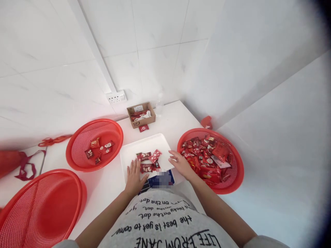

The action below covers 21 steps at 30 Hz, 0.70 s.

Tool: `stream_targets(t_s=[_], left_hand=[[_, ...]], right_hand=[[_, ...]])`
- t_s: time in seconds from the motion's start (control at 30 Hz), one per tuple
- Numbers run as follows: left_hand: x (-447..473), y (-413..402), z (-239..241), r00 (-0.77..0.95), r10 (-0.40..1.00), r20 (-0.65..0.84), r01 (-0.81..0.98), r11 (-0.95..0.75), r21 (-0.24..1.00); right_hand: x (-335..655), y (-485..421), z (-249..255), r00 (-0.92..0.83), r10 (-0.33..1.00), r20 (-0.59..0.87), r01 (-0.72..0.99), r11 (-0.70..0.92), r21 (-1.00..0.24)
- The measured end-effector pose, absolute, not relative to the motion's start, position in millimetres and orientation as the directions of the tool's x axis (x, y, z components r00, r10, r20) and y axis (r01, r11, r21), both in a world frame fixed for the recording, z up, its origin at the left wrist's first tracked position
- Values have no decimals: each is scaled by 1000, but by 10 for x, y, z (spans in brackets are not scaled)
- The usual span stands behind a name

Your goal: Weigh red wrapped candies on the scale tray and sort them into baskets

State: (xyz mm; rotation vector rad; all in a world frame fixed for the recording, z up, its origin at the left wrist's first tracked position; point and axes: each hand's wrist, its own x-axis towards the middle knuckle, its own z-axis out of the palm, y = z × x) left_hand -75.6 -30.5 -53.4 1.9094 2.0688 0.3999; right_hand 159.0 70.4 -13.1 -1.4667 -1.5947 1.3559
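A white tray point(131, 148) sits on a scale on the white table, with several red candy packets point(148, 161) on it. My left hand point(134, 178) lies flat on the tray's near left edge, fingers stretched out, beside the packets. My right hand point(180, 163) rests at the tray's right edge, fingers spread, holding nothing. It lies between the tray and a red basket point(236, 175) full of red candy packets point(208, 156).
A red basket point(77, 162) with a few packets stands to the left of the tray. Another red basket point(51, 193) lies at the near left. A small cardboard box point(144, 122) and a clear bottle point(159, 105) stand by the tiled wall, under a socket point(117, 97).
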Motion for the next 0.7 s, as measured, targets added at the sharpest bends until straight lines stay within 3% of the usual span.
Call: stream_targets(t_s=[0.13, 0.27, 0.43, 0.7], left_hand=[[-680, -232, -469, -70, 997, -41, 916, 81, 392], [-487, -38, -353, -108, 990, -85, 929, 131, 345], [-240, 247, -295, -84, 990, -114, 966, 109, 234], [-573, 318, -397, 276, 961, -6, 941, -269, 207]], right_hand=[[1642, 666, -290, -187, 981, -52, 755, 110, -647], [1751, 601, -424, -164, 980, -109, 894, 101, -436], [1751, 557, -466, -164, 967, -192, 905, 70, -420], [1744, 557, -390, -143, 961, -235, 898, 26, -439]])
